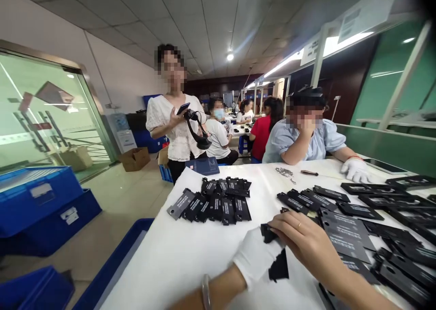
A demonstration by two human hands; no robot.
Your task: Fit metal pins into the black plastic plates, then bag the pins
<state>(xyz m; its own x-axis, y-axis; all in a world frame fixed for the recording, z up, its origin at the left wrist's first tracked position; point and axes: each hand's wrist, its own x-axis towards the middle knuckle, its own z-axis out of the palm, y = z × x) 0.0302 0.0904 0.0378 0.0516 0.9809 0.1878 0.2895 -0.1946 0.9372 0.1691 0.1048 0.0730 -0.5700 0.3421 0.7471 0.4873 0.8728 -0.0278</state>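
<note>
My left hand, in a white glove, is closed around a black plastic cover plate above the white table. One end of the plate sticks out below my fingers, the other above; its middle is hidden by the glove. My bare right hand, with a ring on one finger, pinches the plate's upper end. Beyond my left hand lies a pile of similar black plates with white print. More printed plates spread out to the right, partly behind my right forearm.
Long black frames lie at the right. Small metal parts and a screwdriver lie near the far edge. A co-worker in light blue sits opposite; another person stands holding a phone. Blue crates stand on the left floor.
</note>
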